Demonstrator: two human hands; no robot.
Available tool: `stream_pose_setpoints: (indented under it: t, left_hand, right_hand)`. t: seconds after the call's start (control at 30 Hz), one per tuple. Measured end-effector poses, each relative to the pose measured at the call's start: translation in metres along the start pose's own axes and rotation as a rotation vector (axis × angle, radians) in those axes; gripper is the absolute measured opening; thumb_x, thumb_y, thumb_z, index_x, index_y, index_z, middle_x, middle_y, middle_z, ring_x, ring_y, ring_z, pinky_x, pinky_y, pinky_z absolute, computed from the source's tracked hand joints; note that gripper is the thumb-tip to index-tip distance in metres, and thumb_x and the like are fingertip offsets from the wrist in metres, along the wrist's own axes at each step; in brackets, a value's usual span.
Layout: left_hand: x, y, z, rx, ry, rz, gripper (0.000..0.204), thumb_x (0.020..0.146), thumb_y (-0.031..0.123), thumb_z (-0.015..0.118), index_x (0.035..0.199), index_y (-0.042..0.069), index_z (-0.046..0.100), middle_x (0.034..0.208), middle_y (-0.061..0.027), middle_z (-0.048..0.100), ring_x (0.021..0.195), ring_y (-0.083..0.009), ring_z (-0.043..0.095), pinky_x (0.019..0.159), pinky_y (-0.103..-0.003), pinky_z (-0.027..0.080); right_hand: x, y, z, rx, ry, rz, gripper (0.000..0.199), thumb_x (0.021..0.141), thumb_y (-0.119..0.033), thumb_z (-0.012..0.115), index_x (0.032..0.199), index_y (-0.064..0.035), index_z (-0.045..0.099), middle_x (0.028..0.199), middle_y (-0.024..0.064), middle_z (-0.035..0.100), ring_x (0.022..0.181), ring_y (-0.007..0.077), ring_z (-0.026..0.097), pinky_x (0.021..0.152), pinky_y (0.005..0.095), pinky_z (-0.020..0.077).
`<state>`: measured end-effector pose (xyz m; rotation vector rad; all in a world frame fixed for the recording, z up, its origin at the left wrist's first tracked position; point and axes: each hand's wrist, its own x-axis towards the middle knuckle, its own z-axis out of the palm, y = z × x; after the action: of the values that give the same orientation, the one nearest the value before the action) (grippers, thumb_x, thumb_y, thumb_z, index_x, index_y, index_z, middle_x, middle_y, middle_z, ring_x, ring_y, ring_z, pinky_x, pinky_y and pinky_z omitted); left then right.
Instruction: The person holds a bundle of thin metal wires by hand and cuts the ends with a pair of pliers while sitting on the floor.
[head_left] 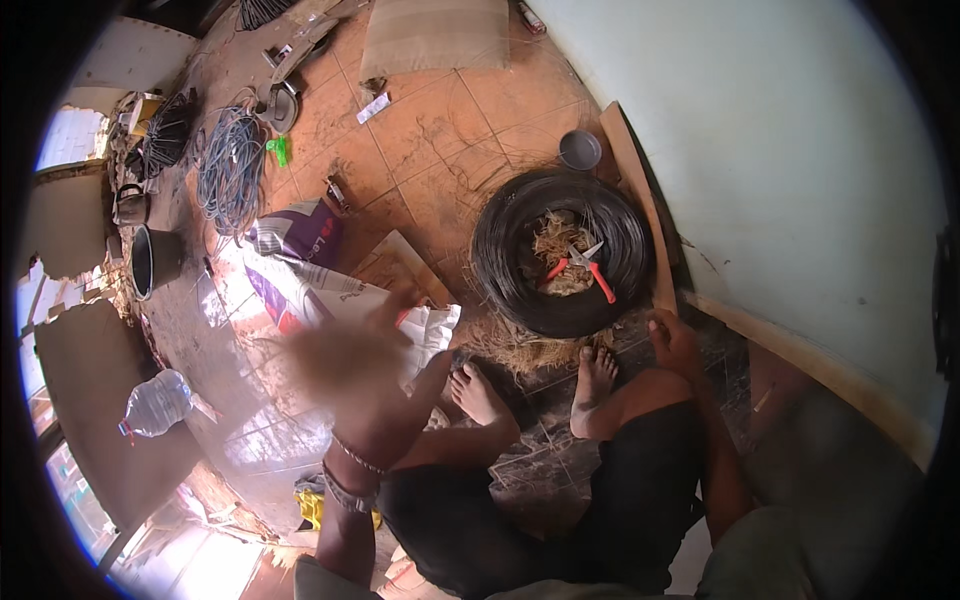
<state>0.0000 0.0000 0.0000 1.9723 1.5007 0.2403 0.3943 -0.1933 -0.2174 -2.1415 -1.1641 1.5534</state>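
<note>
**Left hand raised and blurred, right hand down by the wire coil**

Head view: you are sitting on the floor (420, 150) with your knees bent and both bare feet planted in front of you. Your left hand (345, 365) is lifted in the air above a white printed sack (330, 295); it is blurred, the fingers look spread apart, and nothing shows in its grip. Bracelets (350, 470) circle that wrist. Your right hand (675, 340) rests low, just beside your right foot (595, 385) and near the rim of a big coil of black wire (560, 255). Its fingers are curled, but you cannot tell whether the grip is closed on anything.

The coil lies flat on the floor close to the pale wall (760, 170), right in front of your feet. Inside its ring sits a tuft of dry straw-like fibre (555, 245), and on that lies a pair of cutters with red handles (585, 265), untouched by either hand. More dry fibre (520, 345) spreads between the coil and your left foot (480, 395). A wooden plank (640, 200) runs along the wall just beside the coil, and a small grey bowl (580, 150) stands near its far end.

Well apart to your left are a bundle of blue-grey cable (230, 165), a dark pot (155, 260) and a clear plastic bottle (155, 405) lying on its side.
</note>
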Motion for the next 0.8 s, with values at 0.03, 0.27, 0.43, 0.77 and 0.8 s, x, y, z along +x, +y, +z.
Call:
stream_pose_setpoints:
  t: [0.03,0.27,0.43,0.77,0.8]
  left_hand:
    - [0.004,-0.003,0.003,-0.013,-0.013,-0.004,0.090,0.075,0.025,0.082,0.150,0.009,0.034,0.151,-0.0201,0.037,0.139,-0.0378,0.040,0.112,-0.051,0.037]
    - [0.169,-0.042,0.142,0.520,0.366,0.691,0.102,0.073,0.029,0.083,0.154,0.010,0.024,0.151,-0.0225,0.034,0.136,-0.0410,0.040,0.114,-0.049,0.033]
    - [0.227,-0.070,0.180,0.631,0.267,0.643,0.105,0.072,0.033,0.083,0.155,0.011,0.022,0.148,-0.0228,0.038,0.131,-0.0420,0.046,0.111,-0.049,0.037]
    - [0.249,-0.105,0.201,0.573,0.133,0.375,0.089,0.082,0.049,0.071,0.151,0.014,0.028,0.136,-0.0237,0.050,0.111,-0.0422,0.062,0.091,-0.046,0.053]
    - [0.250,-0.108,0.204,0.543,0.066,0.347,0.082,0.083,0.049,0.071,0.148,0.013,0.035,0.133,-0.0218,0.053,0.110,-0.0399,0.063,0.091,-0.046,0.053]
  right_hand:
    - [-0.001,-0.039,-0.002,-0.147,0.061,-0.091,0.051,0.090,-0.037,0.068,0.131,-0.0117,0.050,0.116,0.0132,0.063,0.101,0.0300,0.064,0.089,0.0465,0.0507]
    - [0.114,0.017,0.078,-0.833,0.269,-0.349,0.030,0.093,-0.025,0.065,0.111,-0.0059,0.050,0.090,0.0153,0.062,0.081,0.0388,0.066,0.072,0.0474,0.0522]
    - [0.114,0.013,0.078,-0.513,0.341,-0.228,0.029,0.095,-0.024,0.063,0.112,-0.0044,0.049,0.095,0.0194,0.063,0.088,0.0428,0.063,0.080,0.0499,0.0479]
    - [0.034,0.085,0.053,-0.206,0.663,-0.441,0.028,0.098,-0.015,0.054,0.121,0.0003,0.051,0.106,0.0252,0.059,0.096,0.0444,0.057,0.086,0.0485,0.0436]
    - [0.024,0.093,0.054,-0.217,0.653,-0.442,0.028,0.098,-0.015,0.054,0.121,0.0003,0.051,0.106,0.0252,0.059,0.096,0.0444,0.057,0.086,0.0485,0.0436]
